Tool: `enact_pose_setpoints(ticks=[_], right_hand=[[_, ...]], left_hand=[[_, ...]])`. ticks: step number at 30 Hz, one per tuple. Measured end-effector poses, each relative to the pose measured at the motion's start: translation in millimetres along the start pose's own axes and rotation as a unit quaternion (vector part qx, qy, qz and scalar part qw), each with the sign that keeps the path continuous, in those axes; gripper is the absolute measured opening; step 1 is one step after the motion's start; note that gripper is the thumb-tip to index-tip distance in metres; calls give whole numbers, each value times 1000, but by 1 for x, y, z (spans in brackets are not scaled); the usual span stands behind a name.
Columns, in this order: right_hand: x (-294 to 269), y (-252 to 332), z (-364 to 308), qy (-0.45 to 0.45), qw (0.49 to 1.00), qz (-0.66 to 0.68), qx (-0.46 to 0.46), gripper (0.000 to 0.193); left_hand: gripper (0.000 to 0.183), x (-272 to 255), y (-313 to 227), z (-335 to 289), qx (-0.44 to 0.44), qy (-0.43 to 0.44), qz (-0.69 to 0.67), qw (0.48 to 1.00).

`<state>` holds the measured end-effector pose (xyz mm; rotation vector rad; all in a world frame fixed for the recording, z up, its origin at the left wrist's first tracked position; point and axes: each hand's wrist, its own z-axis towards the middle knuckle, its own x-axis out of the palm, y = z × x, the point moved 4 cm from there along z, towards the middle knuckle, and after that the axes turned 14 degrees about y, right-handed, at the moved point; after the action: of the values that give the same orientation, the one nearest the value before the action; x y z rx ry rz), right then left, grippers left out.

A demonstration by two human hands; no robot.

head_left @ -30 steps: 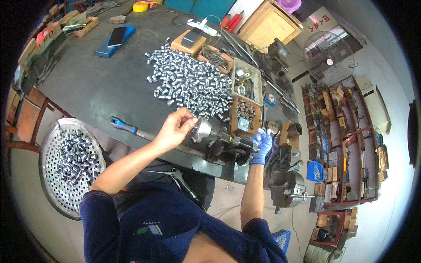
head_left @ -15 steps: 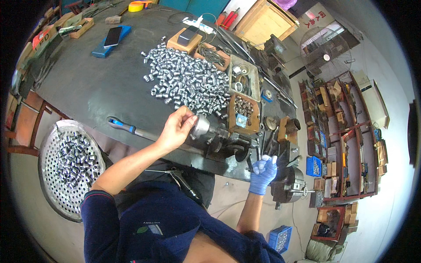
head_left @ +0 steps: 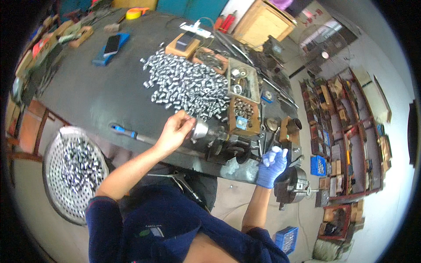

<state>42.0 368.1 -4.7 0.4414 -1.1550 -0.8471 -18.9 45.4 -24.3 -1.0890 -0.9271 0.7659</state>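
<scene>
My bare left hand (head_left: pixel 177 129) is closed in a pinch at the mouth of a round metal chuck (head_left: pixel 200 130) on a bench spindle fixture (head_left: pixel 230 149). Whatever lies between those fingertips is hidden. In a blue glove, my right hand (head_left: pixel 272 161) is curled shut at the right end of the fixture, beside its crank rod; the fingers hide what they hold, if anything. Behind the chuck spreads a big heap of shiny metal sleeves (head_left: pixel 184 81). A long wrench with a blue and black grip (head_left: pixel 123 130) lies left of my left hand, its shaft passing behind my forearm.
A perforated metal basin (head_left: pixel 52 184) with more sleeves stands low on the left. Right of the heap are a box of small fittings (head_left: pixel 232 127) and a grey tray (head_left: pixel 232 85). A bench vise (head_left: pixel 291 186) sits beyond my right hand. Phones and a power strip (head_left: pixel 195 30) lie farther back.
My right hand has moved right and slightly up, away from the crank rod. My left hand stays pinched at the chuck. The whole view has shifted a little.
</scene>
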Motion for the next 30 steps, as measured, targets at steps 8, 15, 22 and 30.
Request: enact_pose_setpoints(ticks=[8,15,22,30], right_hand=[[-64,-62,-30,-209,954,-69,206,24],[-52,-54,59,-175,957,-200,116,24],[-3,0,23,-80,973,-166,-138,27],[-30,-15,-45,-137,987,-55,66,30]], left_hand=[[15,-2,-10,3,-81,5,-1,997],[12,-7,-12,8,-118,11,14,993],[16,-9,-13,5,-112,43,-24,992],[19,-9,-7,8,-96,46,-48,993]])
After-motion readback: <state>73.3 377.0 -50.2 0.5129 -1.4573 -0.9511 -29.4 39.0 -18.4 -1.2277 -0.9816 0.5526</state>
